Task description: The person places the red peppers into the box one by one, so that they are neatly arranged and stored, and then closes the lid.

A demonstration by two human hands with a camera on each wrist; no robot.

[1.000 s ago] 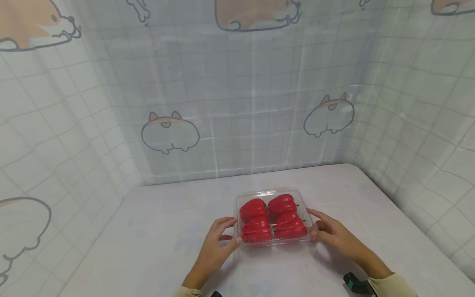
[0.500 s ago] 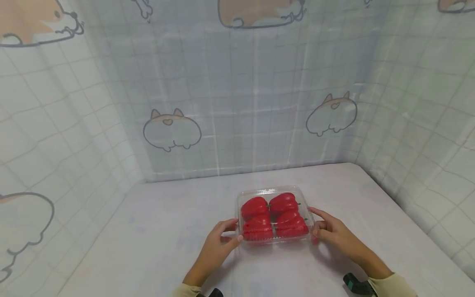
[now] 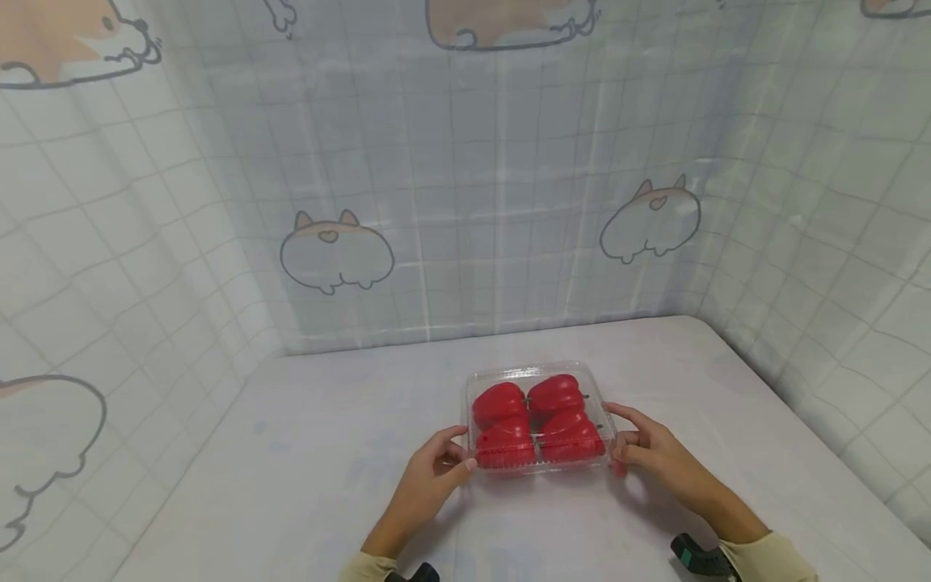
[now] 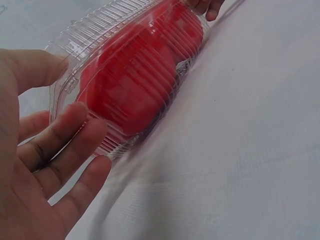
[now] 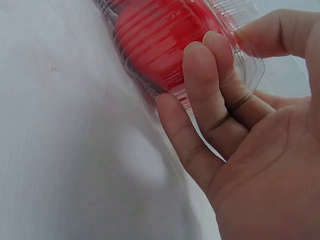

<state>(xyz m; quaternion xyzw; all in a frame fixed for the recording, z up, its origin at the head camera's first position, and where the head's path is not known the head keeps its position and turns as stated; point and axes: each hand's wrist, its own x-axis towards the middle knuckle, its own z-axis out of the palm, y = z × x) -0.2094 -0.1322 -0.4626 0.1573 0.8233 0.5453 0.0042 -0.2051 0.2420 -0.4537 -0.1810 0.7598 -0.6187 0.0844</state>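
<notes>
A clear plastic clamshell container (image 3: 524, 373) with its lid down rests on the table in the head view. Inside lie several red bell peppers (image 3: 556, 395), with small green stems showing. My left hand (image 3: 427, 483) pinches the container's left rim; in the left wrist view its thumb (image 4: 42, 70) is at the flange and the fingertips touch the ribbed side. On the opposite side, my right hand (image 3: 660, 461) pinches the right rim. The right wrist view has the thumb (image 5: 277, 32) at the edge and curled fingers (image 5: 201, 75) against the wall.
A pale cloth covers the table (image 3: 327, 453). Grid-patterned curtains (image 3: 465, 202) with cartoon dogs enclose its back and both sides. A dark device (image 3: 701, 558) sits at the right wrist, and another dark device (image 3: 423, 573) shows near the left wrist.
The left hand's fingers have curled in slightly at the container's edge. Both hands stay at its sides, and the container remains in nearly the same place. The head view has shifted a little.
</notes>
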